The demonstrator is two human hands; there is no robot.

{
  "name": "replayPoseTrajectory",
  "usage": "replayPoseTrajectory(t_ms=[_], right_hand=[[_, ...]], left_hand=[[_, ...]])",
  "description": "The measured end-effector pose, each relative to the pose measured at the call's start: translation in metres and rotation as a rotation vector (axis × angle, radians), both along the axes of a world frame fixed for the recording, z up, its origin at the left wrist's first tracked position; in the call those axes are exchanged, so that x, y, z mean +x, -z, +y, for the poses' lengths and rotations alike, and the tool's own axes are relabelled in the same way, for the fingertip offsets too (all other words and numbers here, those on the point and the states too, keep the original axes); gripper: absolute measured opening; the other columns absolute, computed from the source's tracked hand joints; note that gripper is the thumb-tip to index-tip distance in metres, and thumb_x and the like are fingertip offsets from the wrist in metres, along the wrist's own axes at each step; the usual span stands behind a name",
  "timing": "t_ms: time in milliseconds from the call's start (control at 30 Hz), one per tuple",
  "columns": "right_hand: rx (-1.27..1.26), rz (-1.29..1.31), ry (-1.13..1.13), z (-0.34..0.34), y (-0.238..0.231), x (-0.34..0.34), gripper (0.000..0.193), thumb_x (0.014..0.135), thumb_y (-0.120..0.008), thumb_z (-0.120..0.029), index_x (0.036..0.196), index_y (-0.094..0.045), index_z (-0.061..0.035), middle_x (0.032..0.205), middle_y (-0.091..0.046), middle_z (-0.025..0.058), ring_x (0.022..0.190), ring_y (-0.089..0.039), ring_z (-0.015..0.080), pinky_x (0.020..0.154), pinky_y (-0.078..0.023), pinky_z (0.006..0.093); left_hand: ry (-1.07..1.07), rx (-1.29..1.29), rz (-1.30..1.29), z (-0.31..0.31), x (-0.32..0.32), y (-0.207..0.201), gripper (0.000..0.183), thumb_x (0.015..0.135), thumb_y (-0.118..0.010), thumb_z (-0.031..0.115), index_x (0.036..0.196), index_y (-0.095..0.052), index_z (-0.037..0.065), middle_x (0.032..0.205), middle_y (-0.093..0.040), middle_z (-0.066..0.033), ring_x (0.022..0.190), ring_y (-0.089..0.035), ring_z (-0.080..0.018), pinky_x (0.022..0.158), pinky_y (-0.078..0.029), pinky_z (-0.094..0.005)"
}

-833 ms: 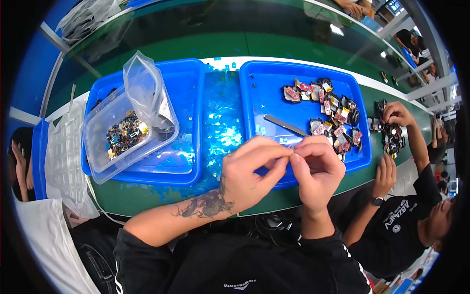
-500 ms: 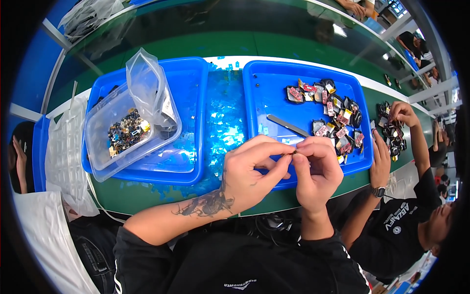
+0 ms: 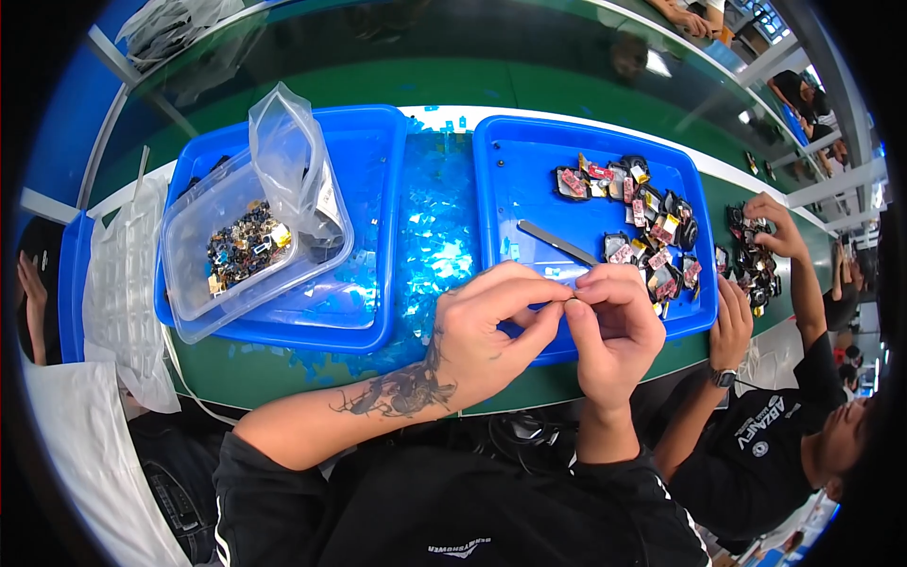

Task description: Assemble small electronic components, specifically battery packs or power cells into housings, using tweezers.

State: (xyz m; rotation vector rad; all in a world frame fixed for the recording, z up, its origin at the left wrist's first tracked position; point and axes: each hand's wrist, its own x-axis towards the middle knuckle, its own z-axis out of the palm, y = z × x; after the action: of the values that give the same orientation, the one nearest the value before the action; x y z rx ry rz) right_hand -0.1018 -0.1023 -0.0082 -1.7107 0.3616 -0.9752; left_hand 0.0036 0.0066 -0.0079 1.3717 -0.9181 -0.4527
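Observation:
My left hand (image 3: 505,317) and my right hand (image 3: 614,331) meet fingertip to fingertip over the near edge of the right blue tray (image 3: 484,189). Both pinch a tiny dark part (image 3: 573,297) between thumb and forefinger; its kind is too small to make out. Just beyond my fingers lies a pair of steel tweezers (image 3: 557,243) on the tray floor. To its right sit several small black electronic assemblies (image 3: 652,222) with pink and yellow pieces on them.
A left blue tray (image 3: 383,227) carries a clear plastic tub (image 3: 189,274) of tiny mixed parts (image 3: 248,248) and a clear bag (image 3: 283,142). Blue film scraps (image 3: 435,236) litter the table between trays. At right, a co-worker's hand (image 3: 732,321) rests near my tray's edge.
My hands keep almost the same place and pinch, with the fingertips shifting slightly around the tiny part. The co-worker's hands have moved a little; the whole view shifts slightly.

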Motion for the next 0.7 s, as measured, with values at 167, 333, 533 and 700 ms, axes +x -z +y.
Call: replayPoseTrajectory(t_ms=[167, 333, 533, 700], right_hand=[[-0.107, -0.025, 0.022, -0.0035, 0.0048, -0.0018, 0.018, 0.073, -0.069, 0.011, 0.088, -0.063, 0.0037, 0.096, -0.058, 0.0139, 0.082, -0.059, 0.0157, 0.068, -0.047, 0.0246], [-0.116, 0.031, 0.07, 0.0014, 0.0026, 0.0015, 0.019, 0.071, -0.072, 0.012, 0.086, -0.064, 0.003, 0.094, -0.06, 0.013, 0.078, -0.059, 0.0137, 0.065, -0.047, 0.0227], [-0.183, 0.049, 0.154, 0.0052, 0.0013, 0.0035, 0.019, 0.071, -0.072, 0.012, 0.085, -0.065, 0.003, 0.09, -0.061, 0.013, 0.073, -0.059, 0.0138, 0.06, -0.047, 0.0225], [-0.226, 0.026, 0.183, 0.0061, 0.0026, 0.0039, 0.019, 0.069, -0.073, 0.012, 0.084, -0.065, 0.002, 0.086, -0.062, 0.0121, 0.073, -0.06, 0.015, 0.059, -0.046, 0.0228]], left_hand=[[-0.005, 0.025, 0.078, -0.0017, 0.0024, 0.0005, 0.017, 0.082, -0.064, -0.009, 0.098, -0.068, -0.003, 0.096, -0.063, -0.0121, 0.072, -0.071, -0.0175, 0.061, -0.056, -0.0223], [-0.042, 0.008, 0.006, -0.0023, 0.0023, 0.0025, 0.018, 0.082, -0.065, -0.009, 0.098, -0.068, -0.002, 0.094, -0.064, -0.0115, 0.072, -0.071, -0.0172, 0.061, -0.056, -0.0226], [-0.115, -0.04, -0.187, -0.0034, 0.0014, 0.0049, 0.02, 0.079, -0.068, -0.008, 0.096, -0.07, 0.0, 0.089, -0.065, -0.0093, 0.07, -0.069, -0.0142, 0.059, -0.055, -0.0235], [-0.121, -0.065, -0.23, -0.0036, 0.0009, 0.0059, 0.022, 0.077, -0.069, -0.009, 0.097, -0.07, 0.001, 0.088, -0.066, -0.0091, 0.069, -0.068, -0.014, 0.059, -0.055, -0.0237]])
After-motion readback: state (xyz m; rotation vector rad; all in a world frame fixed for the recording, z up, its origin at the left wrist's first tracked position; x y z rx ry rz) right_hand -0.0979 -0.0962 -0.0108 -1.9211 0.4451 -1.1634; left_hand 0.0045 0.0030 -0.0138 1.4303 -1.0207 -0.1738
